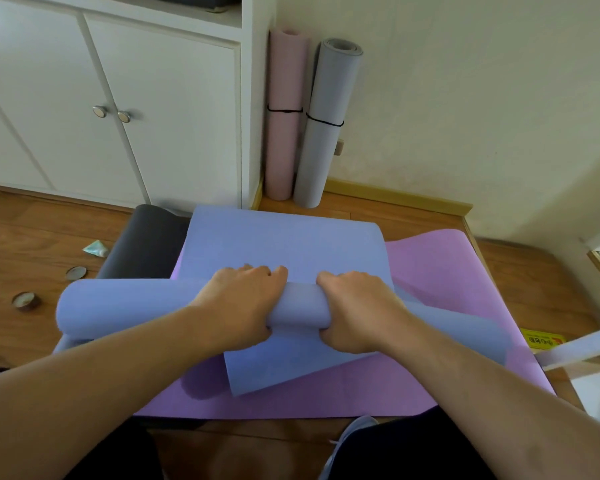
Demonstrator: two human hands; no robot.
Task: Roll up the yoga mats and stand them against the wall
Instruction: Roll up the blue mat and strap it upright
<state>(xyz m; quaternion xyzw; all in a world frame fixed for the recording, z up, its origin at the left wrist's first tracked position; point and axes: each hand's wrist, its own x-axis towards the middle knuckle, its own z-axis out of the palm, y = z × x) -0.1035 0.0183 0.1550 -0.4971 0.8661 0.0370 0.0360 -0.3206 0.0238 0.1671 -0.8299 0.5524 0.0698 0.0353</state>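
Left hand (pixel 243 299) and right hand (pixel 355 311) grip a half-rolled blue mat (pixel 281 244) — two rolled mats (pixel 312 133) stand against the wall

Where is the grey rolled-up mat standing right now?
In the head view, the grey rolled mat stands upright in the corner, top centre, leaning on the wall just right of the pink rolled mat.

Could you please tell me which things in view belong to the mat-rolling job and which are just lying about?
Part of the job:
- blue foam yoga mat, half rolled, gripped by left hand and right hand
- purple mat beneath
- dark grey mat
- pink rolled mat and grey rolled mat, standing at the wall

Lying about:
- pale green tube
- two round tins
- yellow sticker
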